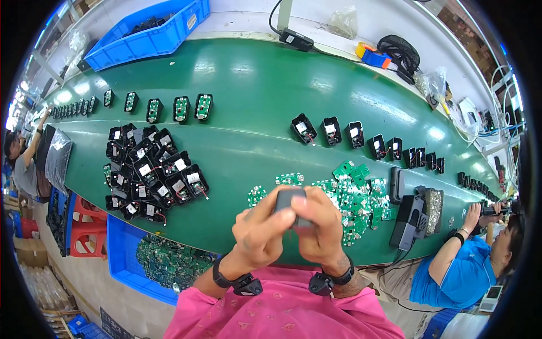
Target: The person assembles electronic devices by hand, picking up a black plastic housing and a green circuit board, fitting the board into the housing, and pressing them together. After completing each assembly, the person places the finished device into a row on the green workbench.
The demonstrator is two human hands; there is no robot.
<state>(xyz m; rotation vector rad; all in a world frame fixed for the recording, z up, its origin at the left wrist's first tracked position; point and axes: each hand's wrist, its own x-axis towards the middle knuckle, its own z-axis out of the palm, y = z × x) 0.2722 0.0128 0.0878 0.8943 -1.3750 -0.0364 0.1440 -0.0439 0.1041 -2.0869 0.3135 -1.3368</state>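
Both my hands are closed around a small dark grey housing (pixel 289 199), held up over the table's near edge. My left hand (pixel 259 233) grips its left side, and my right hand (pixel 319 227) has the other side, thumbs on the near face. The inside of the housing is turned from view. Just beyond and to the right lies a loose heap of green circuit boards (pixel 354 206), with single boards (pixel 257 195) by my left hand. A pile of open black housings (pixel 148 172) with white parts and thin wires sits to the left.
Housings with green boards (pixel 181 109) line the far left; open black housings (pixel 354 134) run along the right. Beside the boards stand a black device (pixel 407 221) and a speckled block (pixel 433 210). Blue bins (pixel 135 48) sit far left and below the edge. Co-workers (pixel 463 265) occupy both ends.
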